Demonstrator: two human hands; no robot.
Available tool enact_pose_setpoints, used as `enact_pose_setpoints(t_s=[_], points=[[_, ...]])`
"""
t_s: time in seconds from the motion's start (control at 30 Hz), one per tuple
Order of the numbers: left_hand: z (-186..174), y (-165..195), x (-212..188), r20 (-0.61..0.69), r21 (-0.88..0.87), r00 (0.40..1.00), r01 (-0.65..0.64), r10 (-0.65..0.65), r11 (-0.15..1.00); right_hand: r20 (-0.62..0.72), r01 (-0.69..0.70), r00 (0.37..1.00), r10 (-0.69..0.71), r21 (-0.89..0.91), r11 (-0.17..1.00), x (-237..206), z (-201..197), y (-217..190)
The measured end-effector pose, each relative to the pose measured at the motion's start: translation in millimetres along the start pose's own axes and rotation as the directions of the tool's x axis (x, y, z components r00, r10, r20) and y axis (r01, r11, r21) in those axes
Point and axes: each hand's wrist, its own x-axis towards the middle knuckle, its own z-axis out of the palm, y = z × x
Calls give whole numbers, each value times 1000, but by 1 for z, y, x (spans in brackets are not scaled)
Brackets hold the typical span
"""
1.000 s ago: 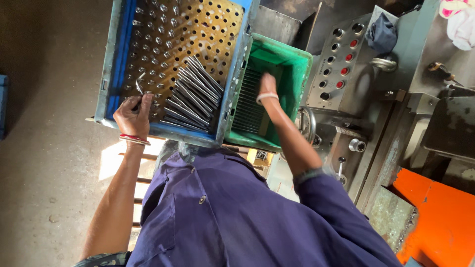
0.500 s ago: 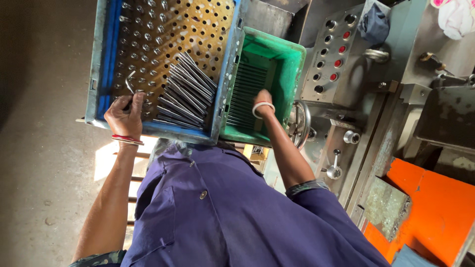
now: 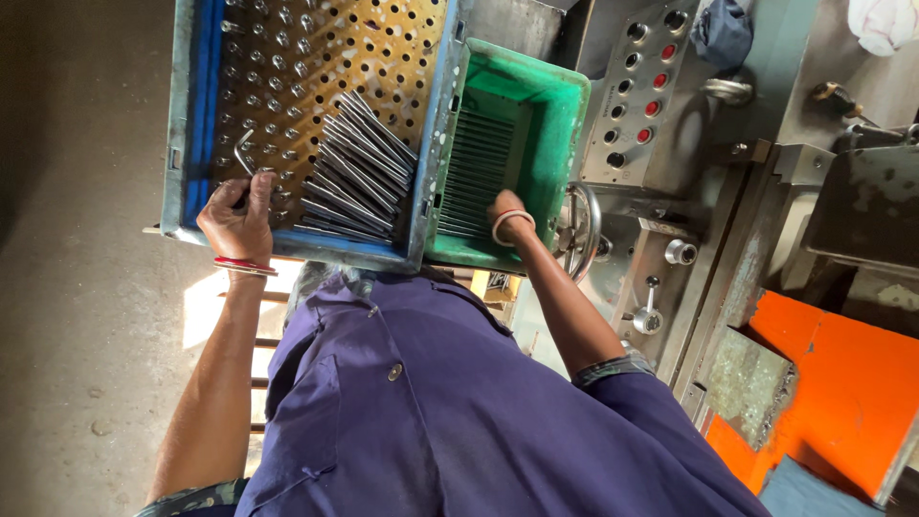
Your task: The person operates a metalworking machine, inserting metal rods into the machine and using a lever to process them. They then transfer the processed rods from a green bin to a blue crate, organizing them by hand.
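Fingers (image 3: pixel 251 196) on bent rod (image 3: pixel 243 153), blue tray (image 3: pixel 188 115) w/ rods (image 3: pixel 359 177), green bin (image 3: pixel 550 124)

Blue perforated metal tray (image 3: pixel 196 115): bundle of grey steel rods (image 3: pixel 359 177); left hand (image 3: pixel 239 215) grips bent rod. Green plastic crate (image 3: pixel 550 124): right hand (image 3: pixel 507 213) inside.

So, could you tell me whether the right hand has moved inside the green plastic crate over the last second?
Yes. The right hand has drawn back from deep in the green plastic crate toward its near rim, closer to the body.
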Motion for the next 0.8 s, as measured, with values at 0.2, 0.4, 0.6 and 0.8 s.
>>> enact_pose_setpoints(t_s=[0.2,0.4,0.6,0.8], points=[[0,2,3,-25,84,995,-92,95,992,-211,211,950,-228,-102,972,-23,-20,-5],[-1,5,5,-49,69,994,-98,102,993,-490,763,605,-627,130,634,-45,-70,-127],[-2,11,7,-57,82,988,-136,141,987,-148,574,783,-604,-204,793,-8,-47,-225],[-2,13,6,-29,74,992,-121,124,990,-21,517,846,-532,-209,830,-2,-40,-225]])
